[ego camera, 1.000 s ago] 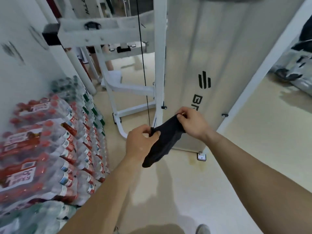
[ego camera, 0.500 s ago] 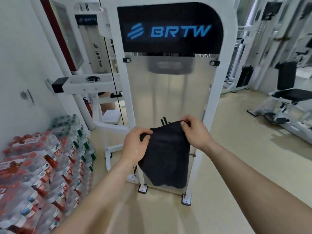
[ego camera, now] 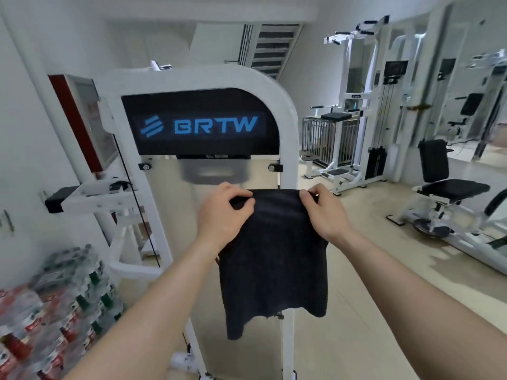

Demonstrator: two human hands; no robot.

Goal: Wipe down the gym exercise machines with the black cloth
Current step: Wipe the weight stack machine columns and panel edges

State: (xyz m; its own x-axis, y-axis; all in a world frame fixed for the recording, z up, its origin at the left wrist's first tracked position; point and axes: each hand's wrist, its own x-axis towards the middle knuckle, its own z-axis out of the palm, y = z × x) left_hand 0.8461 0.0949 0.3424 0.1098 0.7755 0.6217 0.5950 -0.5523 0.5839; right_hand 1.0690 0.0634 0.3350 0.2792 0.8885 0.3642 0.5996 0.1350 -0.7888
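So, head cam view: the left grip (ego camera: 222,212) and the right grip (ego camera: 323,212) each pinch a top corner of the black cloth (ego camera: 274,256), thumb and curled fingers closed on the fabric. The cloth hangs spread between them, its bottom edge uneven, right in front of the white exercise machine (ego camera: 290,127), just under its black BRTW panel (ego camera: 203,124). Can't tell if it actually touches the machine. Shrink-wrapped water bottle packs (ego camera: 55,311) are stacked by the wall at lower left. Well off to the right there's a black-padded seat machine (ego camera: 450,187) on the beige floor (ego camera: 370,311).
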